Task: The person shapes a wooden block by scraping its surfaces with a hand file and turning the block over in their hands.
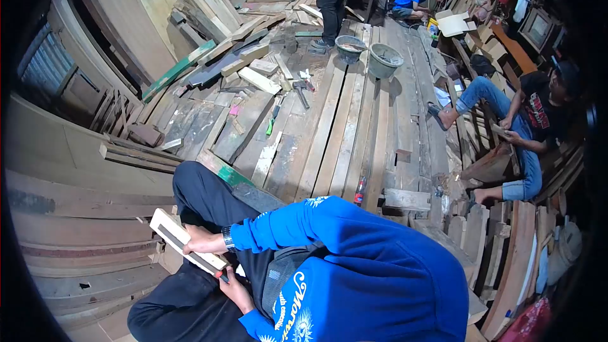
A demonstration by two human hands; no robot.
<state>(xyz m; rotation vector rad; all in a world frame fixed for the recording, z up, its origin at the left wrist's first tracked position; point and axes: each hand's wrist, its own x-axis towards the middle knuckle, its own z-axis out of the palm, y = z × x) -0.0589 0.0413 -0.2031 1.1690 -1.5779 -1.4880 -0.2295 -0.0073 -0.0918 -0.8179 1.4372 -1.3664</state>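
Presently the right hand (197, 240) has its grip wrapped over the middle of a pale, straight-edged wooden block (172, 223), which is tilted above the lap. A long dark strip runs along the block's face, partly under that hand; whether it is a groove, a blade or something laid on top, I cannot tell. The left hand (235, 292), at the block's near end, is closed around a slim dark tool with a red end (221, 276), its tip too small to make out.

The block looks light, stiff and dry, unlikely to slip or break, though its corners might chip. Its long edges seem the surest hold, fingers on one side and thumb on the other, clear of the dark strip.

Just beside the block are the sitter's bent legs in black trousers (202, 193). Well beyond the block, up and to its right, a dark-headed hammer (301, 93) and a bright green-handled tool (273, 120) lie on the rough plank floor (320, 158), with two round grey buckets (384, 61) farther off. Far right of the block, a seated co-worker in blue jeans (484, 98) holds a small flat piece (501, 131).
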